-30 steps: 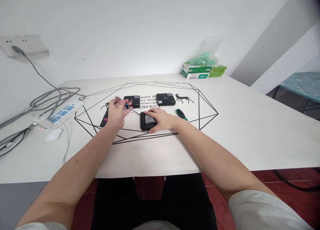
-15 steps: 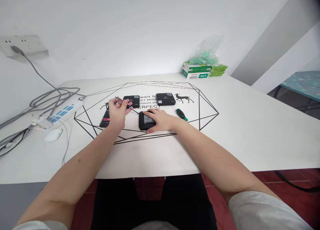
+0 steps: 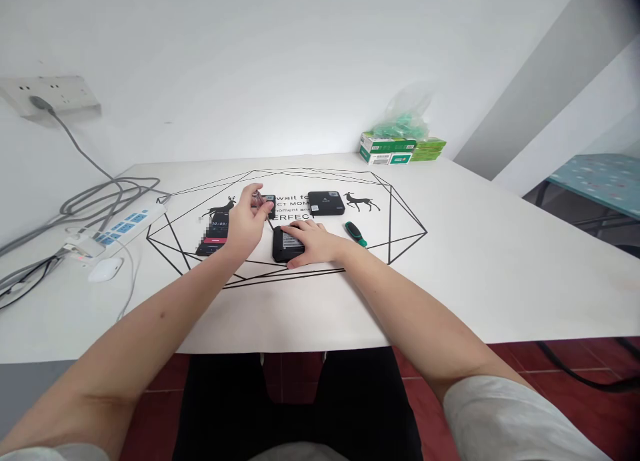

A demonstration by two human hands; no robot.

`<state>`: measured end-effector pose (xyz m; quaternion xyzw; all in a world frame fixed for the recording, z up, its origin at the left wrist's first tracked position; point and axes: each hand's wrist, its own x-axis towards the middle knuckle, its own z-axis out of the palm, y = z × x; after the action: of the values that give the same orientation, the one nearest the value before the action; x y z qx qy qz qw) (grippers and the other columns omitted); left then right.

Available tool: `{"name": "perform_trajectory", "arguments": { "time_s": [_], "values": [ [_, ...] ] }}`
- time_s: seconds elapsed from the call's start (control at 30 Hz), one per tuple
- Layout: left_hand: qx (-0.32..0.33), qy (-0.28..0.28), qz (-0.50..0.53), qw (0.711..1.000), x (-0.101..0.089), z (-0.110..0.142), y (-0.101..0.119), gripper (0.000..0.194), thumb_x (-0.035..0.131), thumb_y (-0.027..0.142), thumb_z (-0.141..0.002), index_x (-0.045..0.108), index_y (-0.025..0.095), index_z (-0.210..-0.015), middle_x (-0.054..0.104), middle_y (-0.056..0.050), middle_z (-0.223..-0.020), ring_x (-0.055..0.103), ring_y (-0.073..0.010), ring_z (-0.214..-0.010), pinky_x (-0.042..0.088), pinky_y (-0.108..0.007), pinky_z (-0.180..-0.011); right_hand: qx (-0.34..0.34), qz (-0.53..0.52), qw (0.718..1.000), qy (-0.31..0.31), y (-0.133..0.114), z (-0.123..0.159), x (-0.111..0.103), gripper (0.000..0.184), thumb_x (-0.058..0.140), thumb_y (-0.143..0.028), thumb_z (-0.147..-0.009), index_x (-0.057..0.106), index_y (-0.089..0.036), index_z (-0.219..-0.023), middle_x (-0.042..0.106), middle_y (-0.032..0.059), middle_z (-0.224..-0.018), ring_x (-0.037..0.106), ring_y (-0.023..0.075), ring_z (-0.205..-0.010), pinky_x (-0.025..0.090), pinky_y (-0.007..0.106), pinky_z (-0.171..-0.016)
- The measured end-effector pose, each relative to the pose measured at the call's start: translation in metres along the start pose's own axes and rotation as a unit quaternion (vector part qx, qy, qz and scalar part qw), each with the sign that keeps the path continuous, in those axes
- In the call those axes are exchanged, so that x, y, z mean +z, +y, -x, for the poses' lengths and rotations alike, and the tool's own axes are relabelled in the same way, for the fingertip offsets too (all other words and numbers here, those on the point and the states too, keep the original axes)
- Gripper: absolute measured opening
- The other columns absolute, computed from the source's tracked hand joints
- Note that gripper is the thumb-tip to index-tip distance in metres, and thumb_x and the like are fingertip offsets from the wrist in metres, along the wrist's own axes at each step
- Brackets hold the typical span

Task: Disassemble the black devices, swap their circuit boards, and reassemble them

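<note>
here, black box (image 3: 281,253) partly under right grip (image 3: 319,243) (screwdriver (image 3: 258,198) in left grip (image 3: 246,222)).

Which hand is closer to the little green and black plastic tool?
Right. The right hand holds a black rectangular box with a label, just left of the tool; the left hand, gripping a clear-handled screwdriver, is farther left.

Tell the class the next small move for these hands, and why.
Probably turn the thin, clear-handled screwdriver a little: the bare left hand holds it with its metal shaft slanting to a far corner of the black, rounded-square plastic device, which the bare right hand steadies. Tip contact is unclear.
</note>
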<state>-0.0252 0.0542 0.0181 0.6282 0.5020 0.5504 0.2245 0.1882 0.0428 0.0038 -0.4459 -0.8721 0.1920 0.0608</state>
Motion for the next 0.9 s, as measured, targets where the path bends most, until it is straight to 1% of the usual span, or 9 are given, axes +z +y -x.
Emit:
{"name": "perform_trajectory", "arguments": {
  "time_s": [0.13,0.23,0.33,0.4,0.47,0.6,0.7,0.8,0.9],
  "values": [
    [-0.014,-0.02,-0.106,0.994,0.003,-0.009,0.009,0.059,0.071,0.022,-0.092,0.053,0.03,-0.148,0.076,-0.004,-0.107,0.071,-0.0179,-0.071,0.06,-0.038,-0.088,-0.009,-0.01,1.0,0.008,0.005,-0.002,0.002,0.111,0.082,-0.07,-0.073,0.039,-0.03,-0.168,0.041,0.0167,-0.17,0.035,0.0461,-0.154,0.026,0.067,-0.128],
    [-0.026,-0.017,-0.11,0.993,0.006,-0.015,0.004,0.056,0.072,0.022,-0.091,0.054,0.029,-0.144,0.075,-0.005,-0.11,0.072,-0.0192,-0.073,0.061,-0.04,-0.089,-0.018,-0.017,1.0,0.01,0.008,-0.004,0.003,0.112,0.083,-0.069,-0.072,0.04,-0.029,-0.167,0.044,0.0172,-0.167,0.036,0.0461,-0.153,0.026,0.067,-0.127],
    [-0.065,0.012,0.008,0.998,0.008,-0.016,-0.012,0.059,0.066,0.019,-0.093,0.046,0.031,-0.147,0.072,-0.006,-0.112,0.077,-0.0194,-0.078,0.064,-0.038,-0.084,-0.025,-0.021,0.999,0.014,0.01,-0.005,0.003,0.111,0.084,-0.068,-0.071,0.041,-0.028,-0.166,0.046,0.0181,-0.164,0.038,0.0454,-0.151,0.028,0.066,-0.126],
    [-0.115,0.04,0.101,0.987,0.006,-0.015,-0.024,0.064,0.066,0.021,-0.094,0.039,0.033,-0.151,0.07,-0.006,-0.113,0.08,-0.0207,-0.082,0.066,-0.038,-0.081,-0.029,-0.026,0.999,0.015,0.012,-0.006,0.003,0.111,0.085,-0.066,-0.07,0.043,-0.028,-0.166,0.048,0.0174,-0.162,0.04,0.0441,-0.15,0.029,0.064,-0.126],
    [-0.162,0.052,0.17,0.971,0.004,-0.014,-0.034,0.068,0.069,0.021,-0.092,0.034,0.034,-0.149,0.07,-0.005,-0.111,0.081,-0.0203,-0.083,0.068,-0.04,-0.084,-0.034,-0.031,0.999,0.013,0.013,-0.007,0.003,0.111,0.085,-0.066,-0.07,0.043,-0.029,-0.165,0.048,0.016,-0.162,0.039,0.0434,-0.151,0.028,0.063,-0.127],
    [-0.213,0.067,0.209,0.952,-0.002,-0.013,-0.045,0.06,0.068,0.018,-0.091,0.036,0.034,-0.139,0.068,-0.002,-0.109,0.081,-0.0172,-0.083,0.069,-0.04,-0.086,-0.028,-0.031,0.999,0.009,0.013,-0.007,0.003,0.111,0.085,-0.067,-0.07,0.042,-0.031,-0.166,0.047,0.0153,-0.164,0.038,0.0441,-0.152,0.027,0.065,-0.128],
    [-0.176,0.072,0.193,0.963,-0.004,-0.01,-0.041,0.056,0.069,0.019,-0.092,0.039,0.033,-0.137,0.069,-0.002,-0.108,0.081,-0.0175,-0.082,0.069,-0.039,-0.084,-0.025,-0.028,0.999,0.004,0.012,-0.005,0.002,0.111,0.085,-0.067,-0.071,0.041,-0.03,-0.167,0.045,0.0163,-0.166,0.037,0.0452,-0.153,0.027,0.066,-0.127],
    [-0.08,0.036,0.124,0.988,-0.003,-0.002,-0.031,0.055,0.071,0.025,-0.094,0.044,0.032,-0.141,0.073,-0.004,-0.11,0.081,-0.0203,-0.083,0.069,-0.037,-0.081,-0.02,-0.026,0.999,-0.002,0.011,-0.004,0.001,0.111,0.083,-0.067,-0.072,0.039,-0.03,-0.167,0.042,0.0163,-0.169,0.036,0.0469,-0.153,0.026,0.068,-0.127],
    [0.019,-0.014,0.009,1.0,0.001,0.006,-0.019,0.056,0.072,0.026,-0.095,0.049,0.03,-0.146,0.077,-0.006,-0.112,0.08,-0.0208,-0.084,0.066,-0.039,-0.091,-0.018,-0.019,1.0,0.0,0.01,-0.003,0.002,0.112,0.082,-0.068,-0.073,0.039,-0.03,-0.168,0.042,0.0164,-0.168,0.036,0.0474,-0.153,0.026,0.068,-0.127]
  ]
}}
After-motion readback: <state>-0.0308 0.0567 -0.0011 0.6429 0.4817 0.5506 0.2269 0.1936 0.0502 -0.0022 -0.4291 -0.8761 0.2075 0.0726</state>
